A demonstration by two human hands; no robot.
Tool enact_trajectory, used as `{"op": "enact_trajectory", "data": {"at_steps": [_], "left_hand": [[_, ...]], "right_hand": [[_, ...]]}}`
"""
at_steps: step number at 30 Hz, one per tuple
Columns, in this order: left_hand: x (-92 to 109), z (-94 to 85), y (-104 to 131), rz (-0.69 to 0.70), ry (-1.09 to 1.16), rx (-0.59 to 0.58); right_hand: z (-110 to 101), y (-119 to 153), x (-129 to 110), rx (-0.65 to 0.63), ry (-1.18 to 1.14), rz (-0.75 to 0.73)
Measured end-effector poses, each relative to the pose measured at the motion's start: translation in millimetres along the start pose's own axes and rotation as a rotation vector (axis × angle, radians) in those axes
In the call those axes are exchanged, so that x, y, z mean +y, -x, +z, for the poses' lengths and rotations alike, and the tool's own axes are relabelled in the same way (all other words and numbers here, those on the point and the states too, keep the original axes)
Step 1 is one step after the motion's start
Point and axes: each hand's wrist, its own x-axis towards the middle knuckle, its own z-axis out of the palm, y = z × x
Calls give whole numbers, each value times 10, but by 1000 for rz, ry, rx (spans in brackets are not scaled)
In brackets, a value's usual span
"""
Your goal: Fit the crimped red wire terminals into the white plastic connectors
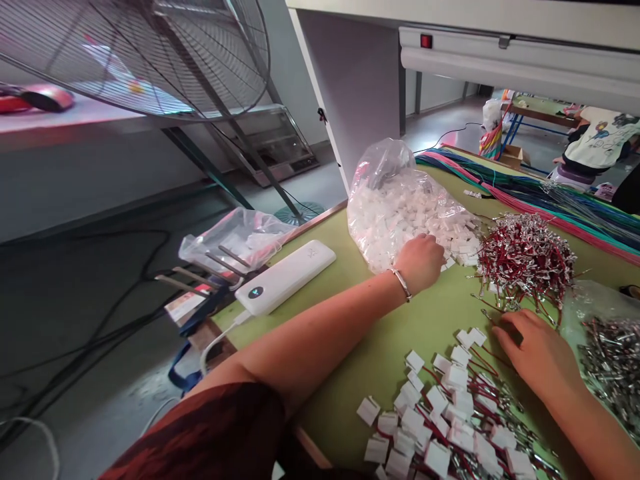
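Observation:
My left hand (pixel 421 262), with a bracelet at the wrist, is at the front edge of a pile of small white plastic connector housings (pixel 457 240) spilling from a clear bag (pixel 383 163). Its fingers curl down; their tips and anything between them are hidden. My right hand (pixel 537 350) is in front of a heap of short red wires with metal terminals (pixel 525 257). Thumb and forefinger meet at a red wire (pixel 486 313), whose metal end points left. Between my arms lie several white housings with red wires attached (pixel 455 377).
A white power bank (pixel 285 277) with a cable lies left on the green table (pixel 345 340). At right is a clear bag of metal-ended parts (pixel 613 360). Long coloured wire bundles (pixel 530 193) run along the back. A large fan (pixel 150 60) stands left; another person (pixel 600 140) sits far right.

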Motion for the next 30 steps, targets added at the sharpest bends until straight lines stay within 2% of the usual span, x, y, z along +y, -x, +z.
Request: {"op": "enact_trajectory", "data": {"at_steps": [3,7,10,15,19,22,25,30], "left_hand": [[23,22,5,58,17,-73],[60,-8,11,83,61,-115],[84,-2,32,49,96,-97],[159,106,79,196,144,-78],[283,139,122,232,297,-111],[375,87,155,145,547,-146],[440,34,181,-18,968,-248],[539,67,225,-326,1522,-445]], "right_hand": [[93,0,54,-55,141,-21],[92,21,78,-64,120,-21],[36,20,87,-29,25,31],[-39,-7,39,-77,-247,112],[-85,-18,-9,-124,-431,186],[-101,-10,-24,-94,-454,180],[-101,12,-41,-17,-429,147],[-108,55,-100,101,-252,-59]]}}
